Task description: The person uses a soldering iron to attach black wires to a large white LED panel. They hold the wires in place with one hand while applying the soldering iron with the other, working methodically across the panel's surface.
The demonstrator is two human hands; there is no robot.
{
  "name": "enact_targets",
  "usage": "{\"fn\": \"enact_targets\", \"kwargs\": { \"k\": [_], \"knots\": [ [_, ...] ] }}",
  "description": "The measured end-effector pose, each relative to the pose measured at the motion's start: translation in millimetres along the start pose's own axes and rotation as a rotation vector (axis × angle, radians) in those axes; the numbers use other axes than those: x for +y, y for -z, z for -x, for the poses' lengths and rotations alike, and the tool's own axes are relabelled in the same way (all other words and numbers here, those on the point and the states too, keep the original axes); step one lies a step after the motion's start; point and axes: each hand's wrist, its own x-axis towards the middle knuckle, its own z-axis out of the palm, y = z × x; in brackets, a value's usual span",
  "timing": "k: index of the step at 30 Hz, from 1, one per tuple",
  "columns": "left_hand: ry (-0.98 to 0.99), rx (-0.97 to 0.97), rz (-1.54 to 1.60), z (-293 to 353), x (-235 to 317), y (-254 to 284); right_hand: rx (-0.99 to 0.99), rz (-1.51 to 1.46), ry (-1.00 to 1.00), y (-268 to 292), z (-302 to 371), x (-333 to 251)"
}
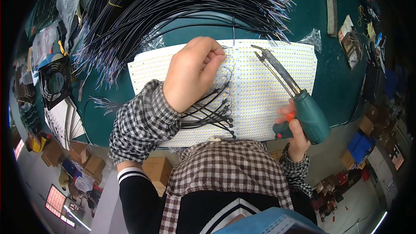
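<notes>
My left hand is closed in a pinch above the upper middle of white LED boards. Fine wire ends show at its fingertips; whatever lies inside the fingers is hidden. A green soldering gun is in my right hand, with a finger at its red trigger. Its dark, worn tip points up and left over the boards, to the right of my left hand. Several short black cables lie across the boards below my left hand, their thin wires reaching the middle seam.
A large bundle of black cables with stripped ends lies across the far side of the green table. At left stand a black fan and a stack of white boards. A metal bar and a small worn box lie at right.
</notes>
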Motion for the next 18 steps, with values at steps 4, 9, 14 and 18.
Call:
{"fn": "enact_targets", "kwargs": {
  "k": [4, 9, 14, 18],
  "knots": [
    [-0.145, 0.019, -0.155, -2, 1, -8, -0.004, 0.005, -0.001, -2, -1, 0],
    [-0.143, 0.042, -0.209, -4, -4, -12, -0.042, 0.017, -0.042, -3, 1, -2],
    [-0.127, 0.078, -0.133, -6, -3, -14, -0.073, 0.008, -0.062, -5, 2, -3],
    [-0.163, 0.068, -0.196, -8, -4, -15, -0.065, 0.013, -0.078, -9, 3, -3]
  ]
}}
